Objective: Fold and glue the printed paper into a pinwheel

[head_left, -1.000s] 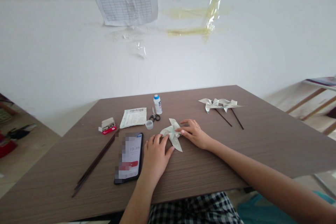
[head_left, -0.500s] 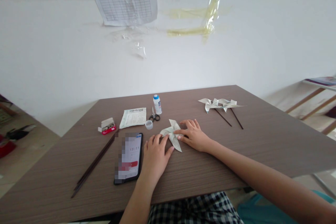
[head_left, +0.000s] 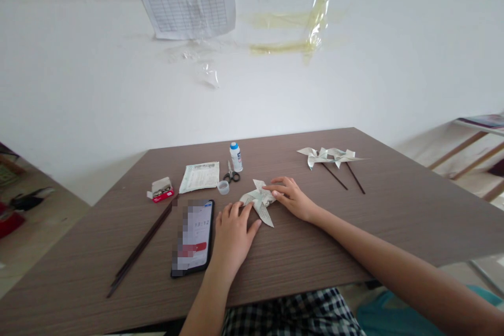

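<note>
A pinwheel folded from printed paper lies flat on the table between my two hands. My left hand rests at its left side, fingers apart and fingertips pressing on the near left blades. From the right, my right hand reaches over the right blade with its fingers spread, the fingertips touching the paper. Close to my left hand lies a phone with a timer on its screen. Behind the pinwheel stand a small translucent cap and black-handled scissors.
Beyond the scissors is a white glue bottle with a blue cap, beside sheets of printed paper. An open red box and dark sticks lie left. Two finished-looking pinwheels on sticks lie at the back right.
My right hand has shifted slightly, its fingertips moving off the pinwheel's centre toward its upper right blades. My left hand stays in place.
</note>
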A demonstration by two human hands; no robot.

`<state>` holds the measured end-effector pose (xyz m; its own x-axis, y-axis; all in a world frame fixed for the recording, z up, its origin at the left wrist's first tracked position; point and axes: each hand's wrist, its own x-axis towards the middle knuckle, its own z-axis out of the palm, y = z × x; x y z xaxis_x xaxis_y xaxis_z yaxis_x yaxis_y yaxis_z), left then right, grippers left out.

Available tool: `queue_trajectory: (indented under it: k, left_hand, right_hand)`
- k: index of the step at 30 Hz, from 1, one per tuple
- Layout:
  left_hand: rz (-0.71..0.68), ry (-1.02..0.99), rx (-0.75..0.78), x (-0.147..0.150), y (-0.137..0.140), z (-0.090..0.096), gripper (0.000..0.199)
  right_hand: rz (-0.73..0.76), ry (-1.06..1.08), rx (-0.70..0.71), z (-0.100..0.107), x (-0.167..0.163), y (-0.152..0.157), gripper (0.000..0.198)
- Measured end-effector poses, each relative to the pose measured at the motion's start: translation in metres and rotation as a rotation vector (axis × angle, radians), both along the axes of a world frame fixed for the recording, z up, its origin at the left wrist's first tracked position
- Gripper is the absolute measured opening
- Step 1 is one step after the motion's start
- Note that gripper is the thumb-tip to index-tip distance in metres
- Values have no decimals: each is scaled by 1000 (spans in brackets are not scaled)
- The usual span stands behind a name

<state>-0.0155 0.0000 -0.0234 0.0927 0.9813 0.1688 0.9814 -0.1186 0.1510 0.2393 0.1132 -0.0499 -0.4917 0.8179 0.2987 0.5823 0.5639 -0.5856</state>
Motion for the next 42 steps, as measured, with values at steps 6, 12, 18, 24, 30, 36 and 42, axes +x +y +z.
queue_trajectory:
  k: [6, 12, 18, 24, 30, 36, 42]
  left_hand:
    - [10, -35, 37, 1, 2, -3, 47]
    - [-13, -95, 99, -1, 5, -5, 40]
    - [-58, -128, 142, -5, 7, -2, 37]
    - [-73, -83, 144, -7, 7, 8, 35]
    - [-129, -55, 59, -13, -1, 27, 40]
    - [-116, -22, 88, -81, 20, 64, 42]
    - [206, 125, 156, -195, 55, 90, 53]
  right_hand:
    - [-99, -9, 43, -3, 6, 10, 40]
    - [-144, -53, 43, 1, 16, 19, 37]
    - [-112, -117, 1, 9, 30, 25, 40]
    - [-64, -164, 9, 14, 39, 29, 37]
    - [-34, -228, -7, 15, 42, 31, 40]
    - [-26, -260, -30, 16, 41, 30, 42]
    - [-20, -229, -6, 14, 39, 30, 39]
